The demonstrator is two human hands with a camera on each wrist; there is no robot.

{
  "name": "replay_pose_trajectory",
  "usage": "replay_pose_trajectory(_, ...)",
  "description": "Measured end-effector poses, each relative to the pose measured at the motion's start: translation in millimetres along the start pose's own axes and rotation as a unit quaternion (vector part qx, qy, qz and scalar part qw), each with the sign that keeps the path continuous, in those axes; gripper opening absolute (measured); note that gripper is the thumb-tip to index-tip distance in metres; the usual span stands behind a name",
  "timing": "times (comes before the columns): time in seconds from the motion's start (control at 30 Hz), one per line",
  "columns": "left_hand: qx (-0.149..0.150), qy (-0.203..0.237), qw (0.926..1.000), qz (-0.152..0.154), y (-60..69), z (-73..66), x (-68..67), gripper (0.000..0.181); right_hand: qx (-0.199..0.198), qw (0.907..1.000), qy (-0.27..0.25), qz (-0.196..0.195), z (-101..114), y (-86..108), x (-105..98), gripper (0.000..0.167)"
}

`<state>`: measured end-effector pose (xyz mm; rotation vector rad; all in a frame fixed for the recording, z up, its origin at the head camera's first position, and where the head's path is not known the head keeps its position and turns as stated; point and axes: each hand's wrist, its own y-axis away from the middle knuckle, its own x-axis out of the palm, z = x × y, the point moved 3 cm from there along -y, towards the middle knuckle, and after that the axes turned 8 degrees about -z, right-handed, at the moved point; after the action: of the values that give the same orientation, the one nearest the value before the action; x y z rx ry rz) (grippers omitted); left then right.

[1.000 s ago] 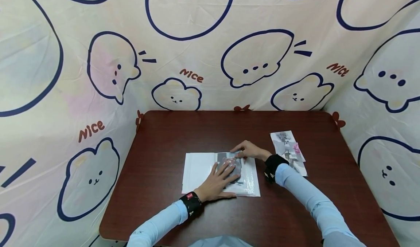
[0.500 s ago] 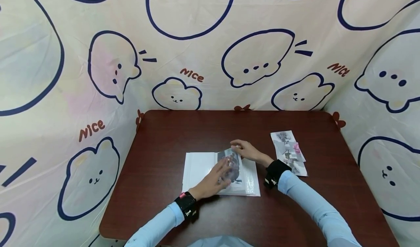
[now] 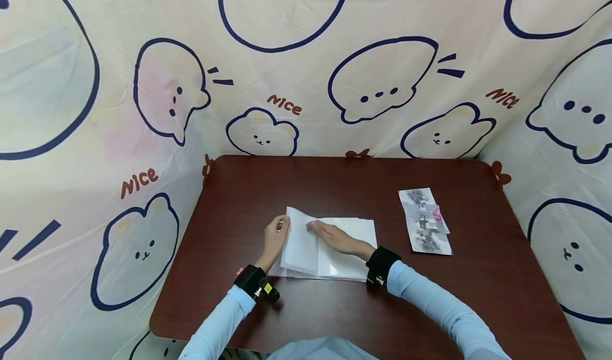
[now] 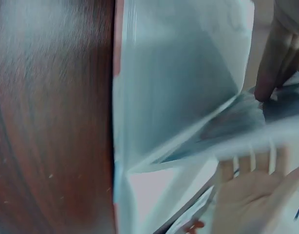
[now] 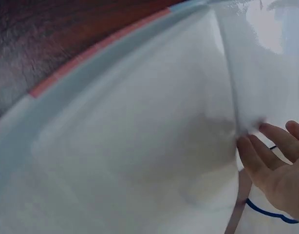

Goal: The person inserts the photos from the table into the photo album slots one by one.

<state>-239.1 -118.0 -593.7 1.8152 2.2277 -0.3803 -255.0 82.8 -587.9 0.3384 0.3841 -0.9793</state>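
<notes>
A white photo album [image 3: 351, 254] with clear, glossy pockets lies open on the table. One white page [image 3: 300, 246] is lifted over its left half, and my left hand [image 3: 275, 238] pinches that page's outer edge. My right hand [image 3: 338, 239] touches the same page near the fold with its fingers mostly straight. In the right wrist view the right hand [image 5: 278, 163] has its fingertips at the page's edge. A dark printed patch [image 4: 227, 122] shows beneath the raised page in the left wrist view; the rest of that print is hidden.
Several overlapping photo prints [image 3: 425, 222], grey with a pink spot, lie right of the album. The brown table [image 3: 311, 312] has rounded corners. A patterned cloth [image 3: 311, 78] hangs behind it and along both sides.
The left hand has left the print it pressed in the album and moved left to the page edge. The page has turned leftward, covering the print. The right hand has shifted left and lower.
</notes>
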Motion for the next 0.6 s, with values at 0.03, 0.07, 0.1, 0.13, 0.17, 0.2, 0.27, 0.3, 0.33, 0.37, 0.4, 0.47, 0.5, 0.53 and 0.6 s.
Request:
replay_pose_trajectory(0.03, -0.012, -0.009, 0.9999, -0.002, -0.8, 2.7, -2.7, 0.032, -0.002, 0.9999, 0.013, 0.002, -1, 0.3, 4, 0.063)
replay_pose_trajectory(0.07, -0.022, -0.020, 0.9995, -0.008, -1.7, 5.8, -5.3, 0.034, -0.007, 0.9996, 0.025, 0.006, -1, 0.5, 7, 0.061)
replay_pose_trajectory(0.1, -0.033, -0.035, 0.9988, -0.005, -2.3, 9.2, -7.0, 0.036, -0.012, 0.9994, 0.032, 0.008, -3, 0.4, 10, 0.059)
replay_pose_trajectory(0.13, -0.039, -0.051, 0.9979, -0.003, -3.0, 12.4, -8.6, 0.038, -0.021, 0.9989, 0.041, 0.008, -5, 0.3, 12, 0.058)
replay_pose_trajectory(0.17, -0.041, -0.074, 0.9964, -0.004, -3.6, 15.2, -9.9, 0.040, -0.033, 0.9983, 0.047, 0.006, -6, 0.6, 14, 0.055)
replay_pose_trajectory(0.2, -0.046, -0.092, 0.9947, -0.004, -3.9, 18.0, -10.9, 0.041, -0.047, 0.9973, 0.056, 0.004, -8, 0.7, 15, 0.053)
replay_pose_trajectory(0.27, -0.050, -0.126, 0.9908, -0.004, -3.8, 22.2, -12.8, 0.041, -0.064, 0.9952, 0.073, 0.001, -10, 2.0, 17, 0.049)
replay_pose_trajectory(0.3, -0.049, -0.143, 0.9885, -0.004, -3.8, 24.3, -13.4, 0.040, -0.070, 0.9942, 0.081, 0.002, -12, 2.9, 17, 0.047)
replay_pose_trajectory(0.33, -0.052, -0.157, 0.9861, -0.005, -3.5, 26.1, -14.0, 0.040, -0.073, 0.9933, 0.090, 0.002, -13, 3.9, 18, 0.046)
replay_pose_trajectory(0.37, -0.054, -0.168, 0.9843, -0.005, -3.0, 27.5, -14.5, 0.039, -0.077, 0.9922, 0.097, 0.003, -14, 4.7, 19, 0.045)
replay_pose_trajectory(0.4, -0.056, -0.175, 0.9830, -0.003, -2.5, 28.7, -15.0, 0.039, -0.077, 0.9917, 0.103, 0.005, -15, 5.3, 20, 0.045)
replay_pose_trajectory(0.47, -0.049, -0.188, 0.9809, -0.003, -1.9, 29.9, -15.8, 0.038, -0.077, 0.9908, 0.111, 0.008, -16, 6.3, 22, 0.044)
replay_pose_trajectory(0.5, -0.042, -0.193, 0.9803, -0.003, -1.7, 29.9, -16.1, 0.038, -0.081, 0.9900, 0.116, 0.007, -16, 6.4, 22, 0.044)
replay_pose_trajectory(0.53, -0.032, -0.198, 0.9797, -0.006, -1.3, 30.2, -16.1, 0.039, -0.086, 0.9889, 0.121, 0.006, -16, 6.6, 23, 0.044)
replay_pose_trajectory(0.6, -0.005, -0.208, 0.9778, -0.021, 0.3, 30.3, -15.1, 0.042, -0.096, 0.9873, 0.126, 0.004, -16, 7.3, 24, 0.042)
